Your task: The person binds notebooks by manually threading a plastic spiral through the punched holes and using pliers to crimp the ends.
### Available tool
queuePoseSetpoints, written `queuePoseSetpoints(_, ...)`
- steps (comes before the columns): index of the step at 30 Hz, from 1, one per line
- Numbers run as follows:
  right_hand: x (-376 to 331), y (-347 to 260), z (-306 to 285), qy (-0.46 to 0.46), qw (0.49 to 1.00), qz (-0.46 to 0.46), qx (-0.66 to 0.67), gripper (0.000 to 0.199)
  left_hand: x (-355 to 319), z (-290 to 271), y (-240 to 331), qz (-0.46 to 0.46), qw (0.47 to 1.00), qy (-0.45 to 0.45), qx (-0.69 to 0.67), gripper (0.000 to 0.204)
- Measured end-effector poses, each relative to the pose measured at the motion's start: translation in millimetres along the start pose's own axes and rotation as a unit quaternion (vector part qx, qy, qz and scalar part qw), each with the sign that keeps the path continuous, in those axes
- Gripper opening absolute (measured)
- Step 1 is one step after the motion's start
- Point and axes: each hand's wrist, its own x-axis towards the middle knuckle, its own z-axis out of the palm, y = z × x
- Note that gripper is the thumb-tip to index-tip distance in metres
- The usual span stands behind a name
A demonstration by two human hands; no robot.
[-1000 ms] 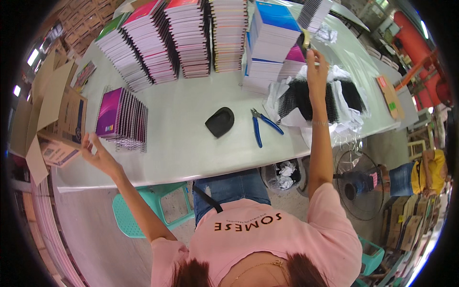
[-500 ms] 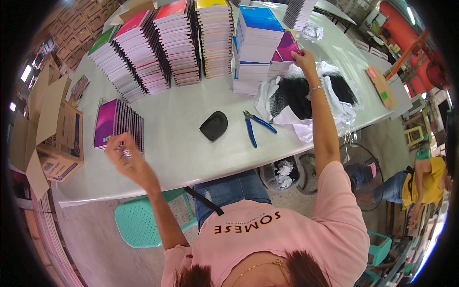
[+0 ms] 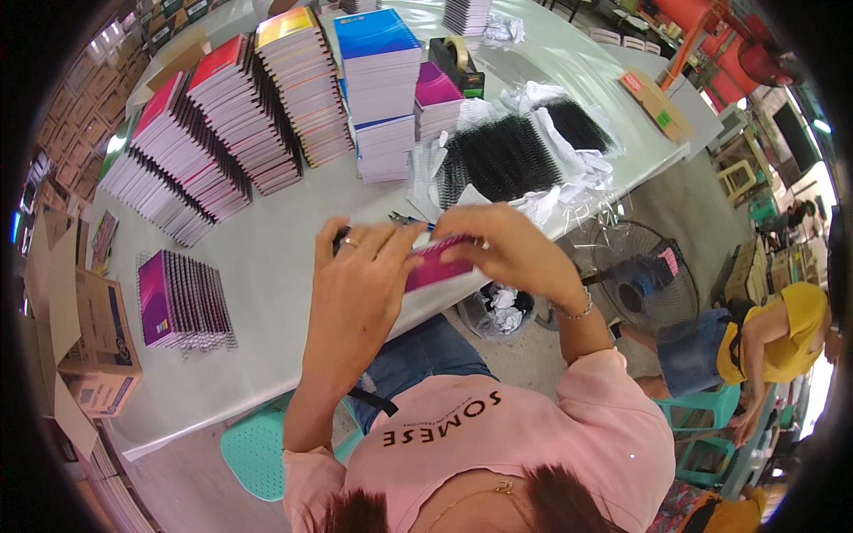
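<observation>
Over the table's near edge, my two hands come together at a purple-covered notebook (image 3: 435, 269). My right hand (image 3: 511, 247) grips its far edge, with the fingers bent over the cover. My left hand (image 3: 362, 280) has its fingertips at the notebook's left side, closed against it; a ring shows on one finger. Just behind the hands lie blue-handled cutters (image 3: 410, 220), mostly covered by them. A black pad (image 3: 341, 236) peeks out behind my left fingers. To the left, a row of purple spiral notebooks (image 3: 182, 302) rests on the table.
Tall notebook stacks (image 3: 302, 89) line the table's far side, beside a blue-topped stack (image 3: 380, 98) and a tape dispenser (image 3: 458, 62). Black wire coils (image 3: 498, 160) lie on crumpled white paper. An open carton (image 3: 93, 329) stands left; a floor fan (image 3: 644, 275) and another person (image 3: 755, 342) are right.
My right hand has brought a purple notebook from the back stack toward me. My left hand has left the purple row and joined it. The whole view has shifted.
</observation>
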Motion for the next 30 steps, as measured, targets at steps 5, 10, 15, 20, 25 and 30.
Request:
queuePoseSetpoints(5, 21, 39, -22, -0.077, 0.988, -0.012, 0.133, 0.02, -12, 3, -13, -0.047, 0.999, -0.013, -0.006, 0.015)
queuePoseSetpoints(10, 29, 271, -142, 0.289, 0.925, 0.15, -0.198, 0.027, -41, -3, -35, -0.112, 0.991, 0.011, 0.065, 0.012)
queuePoseSetpoints(15, 18, 403, -169, 0.31, 0.854, 0.307, -0.283, 0.026, -93, 6, -65, -0.205, 0.964, -0.05, 0.165, 0.016)
queuePoseSetpoints(20, 35, 433, -153, 0.292, 0.852, 0.327, -0.286, 0.03, -122, 28, -76, -0.245, 0.947, -0.055, 0.201, 0.02)
queuePoseSetpoints(25, 30, 435, -173, 0.316, 0.837, 0.354, -0.274, 0.026, -124, 44, -69, -0.282, 0.944, -0.024, 0.172, 0.024)
queuePoseSetpoints(30, 38, 409, -180, 0.302, 0.853, 0.278, -0.323, 0.028, -124, 47, -64, -0.305, 0.937, -0.013, 0.17, 0.025)
